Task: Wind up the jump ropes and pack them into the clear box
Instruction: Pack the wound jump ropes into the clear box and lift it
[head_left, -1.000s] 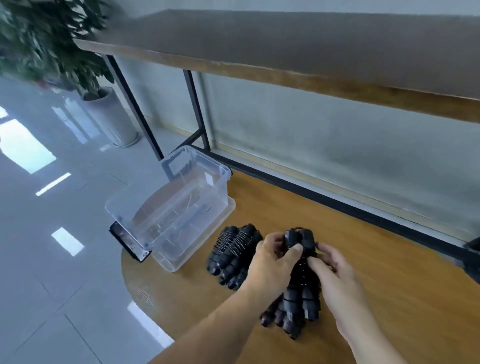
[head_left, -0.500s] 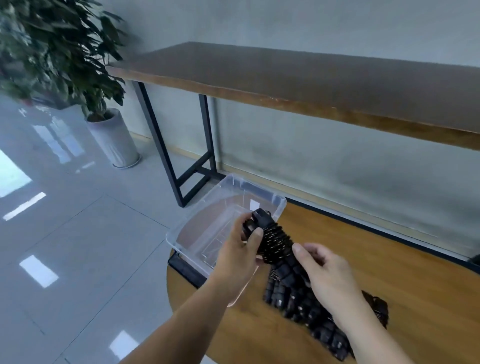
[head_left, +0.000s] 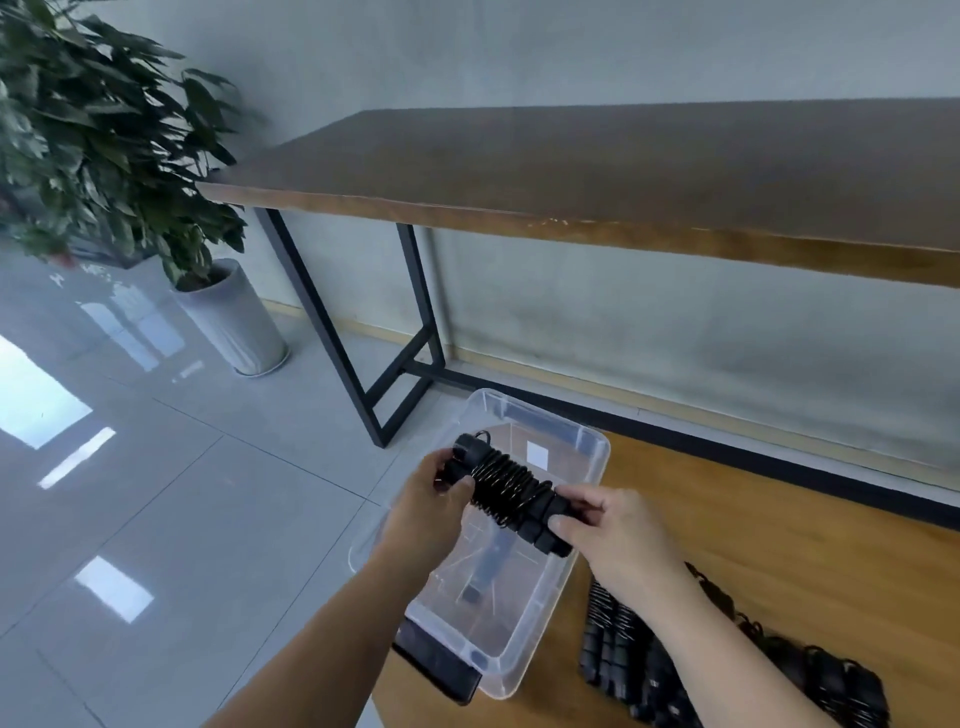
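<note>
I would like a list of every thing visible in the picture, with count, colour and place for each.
held rope: 1, black, wound up, above the box, gripped at both ends
box: 1, clear, open, at the table's left edge
other ropes: several, exact count unclear, black, wound, on the table right of the box
table: 1, light wood, lower right
dark object: 1, black, under the box's near corner
console table: 1, dark wood top with black legs, against the wall
plant: 1, green, in a pale pot, on the floor at left
left hand: 1, grips the rope's far end
right hand: 1, grips the rope's near end
</note>
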